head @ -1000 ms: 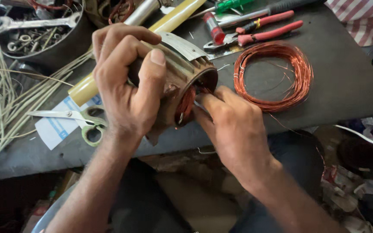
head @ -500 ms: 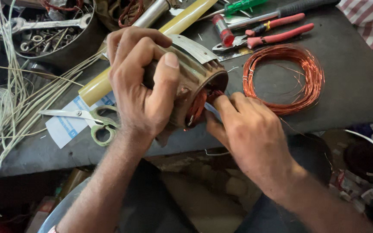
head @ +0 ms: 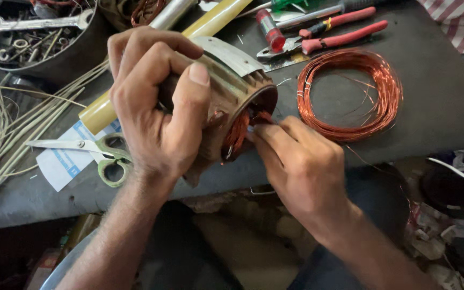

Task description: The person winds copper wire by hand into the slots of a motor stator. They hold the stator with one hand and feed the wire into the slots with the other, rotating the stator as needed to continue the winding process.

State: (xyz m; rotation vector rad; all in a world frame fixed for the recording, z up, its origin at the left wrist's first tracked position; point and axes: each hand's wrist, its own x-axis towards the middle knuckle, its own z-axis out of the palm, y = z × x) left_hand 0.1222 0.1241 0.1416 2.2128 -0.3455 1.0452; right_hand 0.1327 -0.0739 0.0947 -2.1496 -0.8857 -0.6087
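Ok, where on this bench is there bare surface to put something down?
Bare dark bench lies right of the copper wire coil, up to the striped cloth. A narrow strip runs along the front edge below the scissors. The left is crowded with pale cords and a parts bowl; the back holds red-handled pliers.

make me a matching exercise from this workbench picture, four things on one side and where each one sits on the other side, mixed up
Things:
1. motor stator
2. copper wire coil
3. scissors
4. spanner

Places:
A. lying in the round metal tray of small parts, top left
B. held in the left hand, with the right hand working at its open end
C. flat on the dark bench, to the right of both hands
D. on a white paper slip, left of the left wrist

Pairs: 1-B, 2-C, 3-D, 4-A
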